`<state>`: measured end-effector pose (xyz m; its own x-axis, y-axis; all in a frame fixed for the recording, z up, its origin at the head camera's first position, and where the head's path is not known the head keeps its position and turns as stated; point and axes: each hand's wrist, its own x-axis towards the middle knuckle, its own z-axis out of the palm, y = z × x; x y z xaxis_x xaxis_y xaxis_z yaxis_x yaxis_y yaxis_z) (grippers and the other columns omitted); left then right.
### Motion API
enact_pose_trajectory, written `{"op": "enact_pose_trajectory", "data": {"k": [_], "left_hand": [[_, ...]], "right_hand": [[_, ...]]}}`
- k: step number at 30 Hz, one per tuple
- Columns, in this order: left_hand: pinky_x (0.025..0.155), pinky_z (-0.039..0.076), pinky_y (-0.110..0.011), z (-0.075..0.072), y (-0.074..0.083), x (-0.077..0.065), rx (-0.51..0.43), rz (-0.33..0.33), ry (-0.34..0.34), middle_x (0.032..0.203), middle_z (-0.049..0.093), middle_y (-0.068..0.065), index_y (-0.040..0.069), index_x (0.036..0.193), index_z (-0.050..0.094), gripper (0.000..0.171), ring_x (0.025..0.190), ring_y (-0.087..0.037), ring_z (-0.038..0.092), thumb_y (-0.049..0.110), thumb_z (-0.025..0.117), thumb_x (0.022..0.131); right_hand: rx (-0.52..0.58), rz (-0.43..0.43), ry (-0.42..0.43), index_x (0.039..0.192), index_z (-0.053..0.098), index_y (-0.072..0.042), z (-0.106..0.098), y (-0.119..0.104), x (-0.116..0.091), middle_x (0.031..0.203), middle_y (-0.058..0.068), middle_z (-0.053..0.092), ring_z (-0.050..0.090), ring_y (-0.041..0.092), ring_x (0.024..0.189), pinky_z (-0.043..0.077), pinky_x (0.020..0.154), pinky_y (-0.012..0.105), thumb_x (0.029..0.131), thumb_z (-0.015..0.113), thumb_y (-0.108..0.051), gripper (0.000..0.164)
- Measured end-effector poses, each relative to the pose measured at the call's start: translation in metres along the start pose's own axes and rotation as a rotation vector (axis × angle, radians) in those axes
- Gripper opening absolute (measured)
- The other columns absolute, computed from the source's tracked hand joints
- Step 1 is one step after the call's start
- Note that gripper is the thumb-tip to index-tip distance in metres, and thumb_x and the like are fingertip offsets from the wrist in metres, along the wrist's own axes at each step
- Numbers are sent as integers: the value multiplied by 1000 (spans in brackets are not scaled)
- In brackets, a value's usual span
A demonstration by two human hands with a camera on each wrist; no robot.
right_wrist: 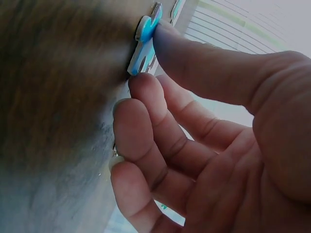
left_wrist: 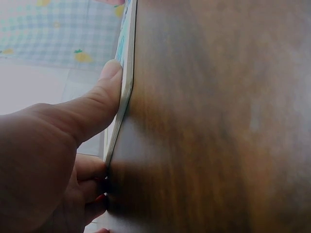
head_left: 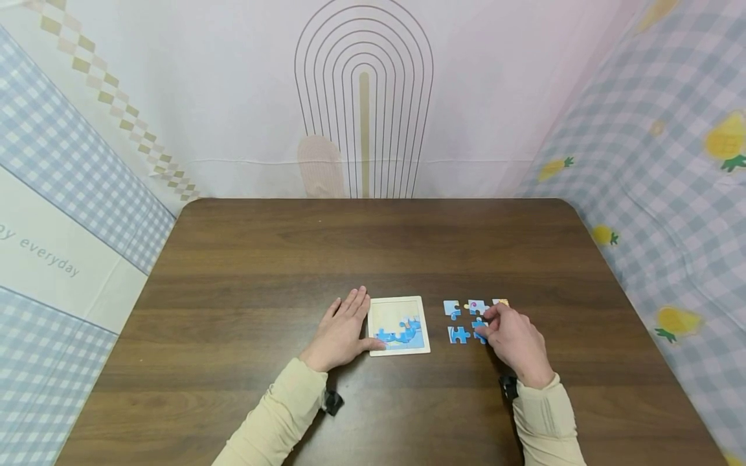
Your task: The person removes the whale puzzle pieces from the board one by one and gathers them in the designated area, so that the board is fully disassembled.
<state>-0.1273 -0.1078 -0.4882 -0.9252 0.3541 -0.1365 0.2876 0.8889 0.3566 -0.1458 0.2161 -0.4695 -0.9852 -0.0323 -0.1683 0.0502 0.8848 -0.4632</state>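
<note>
Beige sleeves lie nearest the camera. Left grip: fingers straight beside the part-filled puzzle tray, thumb on its rim, nothing clasped. Right grip: fingers bent, thumb touching a blue piece among loose pieces right of the tray; whether it pinches cannot be told. Thumb pressure alone could make the flat piece skid into its neighbours.

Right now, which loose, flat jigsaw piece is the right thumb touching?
The blue knobbed piece just right of the lower-left loose piece in the head view; the right hand's thumb touches only that one.
</note>
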Motion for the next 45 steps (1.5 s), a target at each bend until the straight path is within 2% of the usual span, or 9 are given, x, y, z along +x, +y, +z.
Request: {"op": "enact_pose_trajectory", "data": {"k": [5,12,16,24,29,34,39,45], "left_hand": [[117,13,-48,1,0,0,-4,1,0,161,16,-12,1,152,26,98,148,-25,14,61,63,84],[117,14,-48,0,0,0,-6,3,0,161,15,-12,0,152,26,98,148,-25,14,61,63,85],[117,14,-48,0,0,0,-10,5,-1,161,15,-13,1,152,26,98,148,-25,14,60,63,85],[117,13,-48,-2,-2,1,-4,14,-2,160,15,-14,0,152,26,98,148,-26,14,61,63,84],[117,14,-49,-1,-1,0,-19,17,-2,160,17,-14,-1,152,27,99,147,-27,15,61,64,84],[117,13,-49,0,-1,-1,-38,13,-4,160,17,-14,0,152,28,98,147,-27,15,61,64,84],[116,14,-50,1,-4,-2,-35,16,11,160,18,-14,0,152,28,98,147,-28,16,62,63,84],[117,13,-50,3,-4,-4,-79,21,14,160,17,-14,1,152,26,98,147,-27,15,61,63,85]], "right_hand": [[2,-9,16,99,63,-3,0,0,0,74,0,61,54,18,62,40,51,33,85,75,-18,25],[34,-32,61,104,63,-2,-1,-7,-1,73,3,58,51,17,58,38,48,31,89,72,-24,28],[27,-84,78,104,64,-3,3,-15,-1,72,0,57,50,15,57,39,49,31,90,71,-27,29],[4,-207,126,100,66,-5,14,-46,-2,69,-3,54,50,12,57,41,50,31,88,73,-25,25],[-48,-306,174,98,69,-5,26,-64,-4,73,-3,56,52,17,68,44,56,34,84,77,-22,22],[-105,-363,147,104,71,-4,40,-78,-6,83,3,59,53,23,78,46,65,39,83,78,-22,28],[-157,-382,96,114,71,-6,51,-87,-7,89,6,58,54,24,80,46,64,37,82,79,-26,39],[-210,-393,82,108,74,-10,58,-91,-9,84,4,56,52,22,78,47,63,38,79,82,-23,33]]}}
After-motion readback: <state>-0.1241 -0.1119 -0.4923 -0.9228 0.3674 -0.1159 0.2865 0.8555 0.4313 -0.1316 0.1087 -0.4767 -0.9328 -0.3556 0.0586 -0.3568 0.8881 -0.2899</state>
